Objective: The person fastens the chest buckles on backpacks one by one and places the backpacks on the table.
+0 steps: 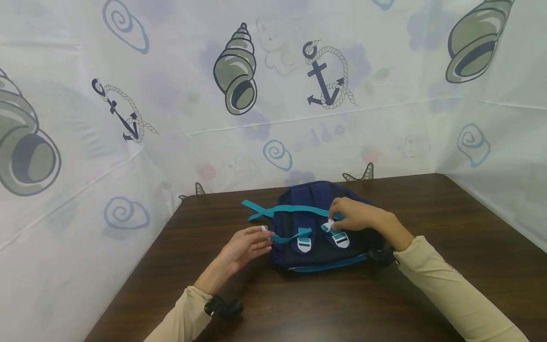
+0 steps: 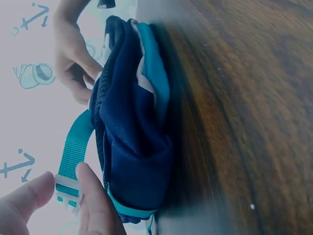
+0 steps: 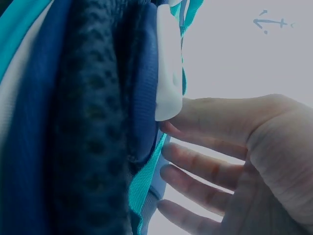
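A dark brown counter (image 1: 337, 304) with a wood grain fills the lower part of the head view, its far corners rounded. Behind it and along both sides hangs a white sheet (image 1: 179, 61) printed with shells, anchors, blue swirls and starfish, creased in a few places.

A navy backpack (image 1: 320, 244) lies flat on the counter between the two hands, strap side up. A long teal strap (image 1: 290, 208) runs across it, its crossed ends reaching past the pack's left edge. Two white buckles (image 1: 304, 244) sit side by side on the lower part.

The left hand (image 1: 245, 244) is at the pack's left edge, thumb and forefinger pinching a white clip (image 2: 67, 182) on a short teal strip (image 2: 76, 142) drawn out from the pack. The right hand (image 1: 354, 213) reaches over from the other side, its fingers grasping a small white fastener (image 1: 329, 224) just above the right-hand buckle.

The right hand covers part of the pack and one end of the long strap. In the right wrist view the pack's near side is blurred and cut off, and the fingertips partly disappear behind a white plastic piece (image 3: 168, 68).
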A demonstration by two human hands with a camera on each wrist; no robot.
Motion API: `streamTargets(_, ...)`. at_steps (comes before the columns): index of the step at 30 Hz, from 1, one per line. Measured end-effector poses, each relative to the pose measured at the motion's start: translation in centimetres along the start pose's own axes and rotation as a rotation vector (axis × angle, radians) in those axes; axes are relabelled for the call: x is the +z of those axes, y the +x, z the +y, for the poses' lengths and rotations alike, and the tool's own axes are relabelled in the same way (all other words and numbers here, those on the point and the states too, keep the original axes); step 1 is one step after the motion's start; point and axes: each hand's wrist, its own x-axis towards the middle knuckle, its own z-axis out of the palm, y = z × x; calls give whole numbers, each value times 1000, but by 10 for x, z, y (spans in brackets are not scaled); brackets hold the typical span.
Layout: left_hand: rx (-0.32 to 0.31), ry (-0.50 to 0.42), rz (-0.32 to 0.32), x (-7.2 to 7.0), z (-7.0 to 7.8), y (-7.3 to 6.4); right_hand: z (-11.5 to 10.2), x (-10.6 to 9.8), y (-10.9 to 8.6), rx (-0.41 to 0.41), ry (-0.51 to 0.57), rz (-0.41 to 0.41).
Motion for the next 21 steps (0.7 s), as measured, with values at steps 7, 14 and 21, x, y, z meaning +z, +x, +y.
streamTargets(7,43,3,-13,3,0,2,0,0,5,-13,69,0)
streamTargets(14,115,137,-54,6,-1,5,-2,0,5,-49,140,26)
streamTargets(21,144,206,-13,11,1,7,-2,14,12,-101,188,-22)
